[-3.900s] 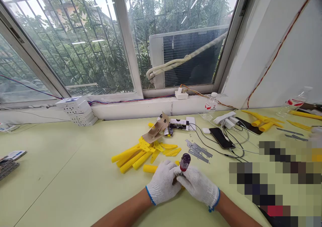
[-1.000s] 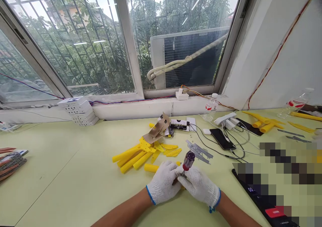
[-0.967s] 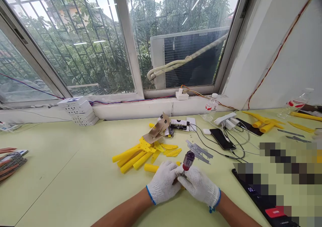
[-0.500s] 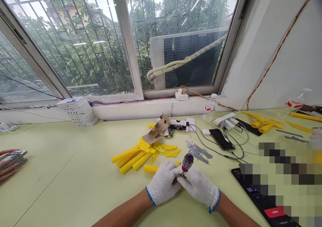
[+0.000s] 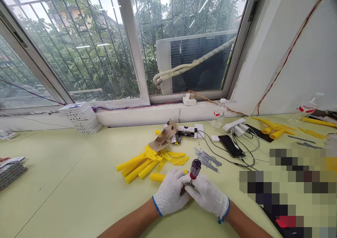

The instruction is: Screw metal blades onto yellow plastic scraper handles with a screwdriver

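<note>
Both my hands wear white knit gloves with blue cuffs and meet at the table's near middle. My left hand (image 5: 171, 191) is closed around a yellow plastic piece; a yellow tube (image 5: 157, 177) sticks out on its left side. My right hand (image 5: 209, 195) has its fingers closed around the shaft of a screwdriver (image 5: 195, 169), whose dark, red-collared handle points up. The screwdriver's tip and most of the yellow piece are hidden by the gloves. Behind my hands lie several yellow tubed parts (image 5: 139, 164), flat yellow blades (image 5: 181, 160) and grey metal strips (image 5: 206, 159) with small screws.
Behind the yellow parts stands an opened cardboard box (image 5: 164, 136). A phone (image 5: 231, 146) with cables, a plastic bottle (image 5: 219, 113) and more yellow parts (image 5: 276, 128) are at the back right. White boxes (image 5: 81, 117) are stacked by the window. Pixelation covers the near right.
At the far left, another person's hand has mostly drawn back from the grey stack. My hands and the screwdriver stay nearly in place, with only a slight shift of the view.
</note>
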`<control>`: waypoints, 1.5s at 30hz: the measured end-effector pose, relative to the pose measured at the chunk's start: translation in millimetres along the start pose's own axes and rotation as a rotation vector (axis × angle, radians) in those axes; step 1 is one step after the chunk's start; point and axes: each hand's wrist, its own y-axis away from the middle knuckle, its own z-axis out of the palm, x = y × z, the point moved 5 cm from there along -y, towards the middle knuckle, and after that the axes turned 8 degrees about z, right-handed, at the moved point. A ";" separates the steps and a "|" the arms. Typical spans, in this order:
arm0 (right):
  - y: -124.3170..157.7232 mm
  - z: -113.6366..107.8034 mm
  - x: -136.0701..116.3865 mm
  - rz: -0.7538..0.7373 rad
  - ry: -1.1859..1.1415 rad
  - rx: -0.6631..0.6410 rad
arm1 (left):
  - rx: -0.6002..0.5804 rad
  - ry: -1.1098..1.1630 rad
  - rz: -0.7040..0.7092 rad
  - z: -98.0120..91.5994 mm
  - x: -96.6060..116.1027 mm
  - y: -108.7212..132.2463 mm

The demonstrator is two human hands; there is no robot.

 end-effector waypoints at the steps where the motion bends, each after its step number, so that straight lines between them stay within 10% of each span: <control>1: 0.5 5.0 -2.6 -0.045 -0.014 -0.098 | 0.001 -0.006 0.006 0.0 0.3 0.1; 45: 9.1 19.5 6.4 -0.127 -0.056 -0.185 | 0.009 0.012 0.043 1.2 -1.0 1.4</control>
